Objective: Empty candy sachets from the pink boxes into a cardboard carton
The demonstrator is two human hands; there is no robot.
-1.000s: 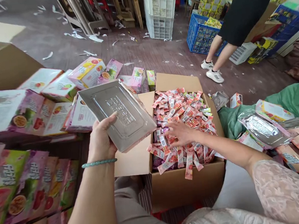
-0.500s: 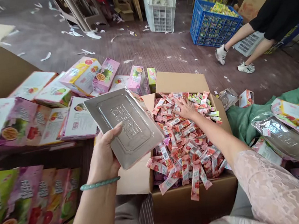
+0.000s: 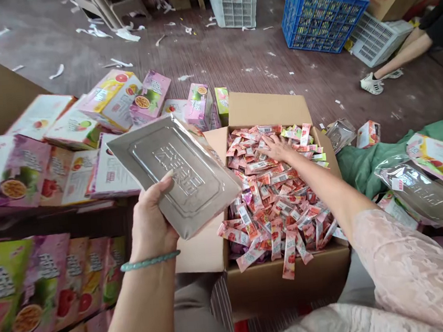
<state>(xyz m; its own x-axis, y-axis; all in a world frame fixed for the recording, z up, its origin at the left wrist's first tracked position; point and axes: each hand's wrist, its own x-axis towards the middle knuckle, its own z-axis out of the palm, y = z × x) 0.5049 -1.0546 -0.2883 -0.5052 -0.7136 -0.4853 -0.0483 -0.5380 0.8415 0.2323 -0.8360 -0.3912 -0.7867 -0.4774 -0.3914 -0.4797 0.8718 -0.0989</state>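
My left hand [image 3: 153, 215], with a green bead bracelet at the wrist, holds a grey plastic tray [image 3: 179, 176] by its near left edge, thumb on top of its embossed face. The tray is tilted, left of an open cardboard box [image 3: 289, 285]. That box is heaped with pink sachets [image 3: 273, 208] and some green ones [image 3: 291, 133] at the far side. On the far part of the heap rests my right hand [image 3: 277, 148], palm down with its fingers spread over the sachets.
Printed cartons [image 3: 111, 98] stand at the left, with upright colourful packs [image 3: 59, 278] nearer. At the right lie a green cloth [image 3: 364, 167] and clear-wrapped packs [image 3: 418, 193]. Beyond are a blue crate [image 3: 320, 18], a white crate [image 3: 234, 1] and a person's legs [image 3: 404, 57].
The view has shifted a little. The person at the back right has moved further right. My left hand still holds the tray, and my right hand remains on the sachets.
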